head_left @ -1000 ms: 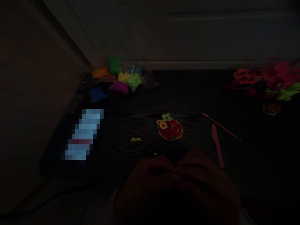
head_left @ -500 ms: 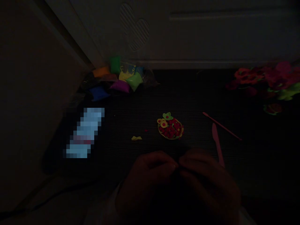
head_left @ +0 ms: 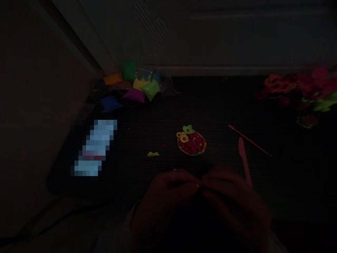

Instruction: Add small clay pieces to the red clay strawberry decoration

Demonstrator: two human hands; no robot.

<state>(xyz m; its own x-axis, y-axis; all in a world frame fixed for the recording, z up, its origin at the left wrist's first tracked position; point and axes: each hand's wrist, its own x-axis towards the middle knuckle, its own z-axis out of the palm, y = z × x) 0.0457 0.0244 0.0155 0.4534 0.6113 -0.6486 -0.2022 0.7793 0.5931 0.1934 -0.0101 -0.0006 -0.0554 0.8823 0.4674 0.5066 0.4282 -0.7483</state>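
In dim light, my left hand [head_left: 168, 193] and my right hand [head_left: 231, 196] meet at the fingertips near the front of the dark table. Both are closed in a pinch; whatever lies between the fingers is too dark and small to make out. Just beyond them lies a small oval clay piece [head_left: 193, 144] with a yellow rim, filled with red bits. Yellow flowers [head_left: 183, 138] and a green flower [head_left: 188, 129] with red centres sit on its far left edge. To its left are a yellow clay scrap [head_left: 153, 154] and a tiny red bit [head_left: 164, 145].
Right of the clay piece lie a pink modelling knife [head_left: 244, 160] and a thin pink stick tool [head_left: 250, 140]. Colourful clay packets [head_left: 134, 95] are heaped at the back left, above a lit phone [head_left: 96, 147]. Several clay flowers [head_left: 302, 86] fill the back right.
The view has shifted slightly, so things on the table appear a little higher. My hands stay together, with the fingertips slightly closer. A small pale spot now shows behind my left hand.
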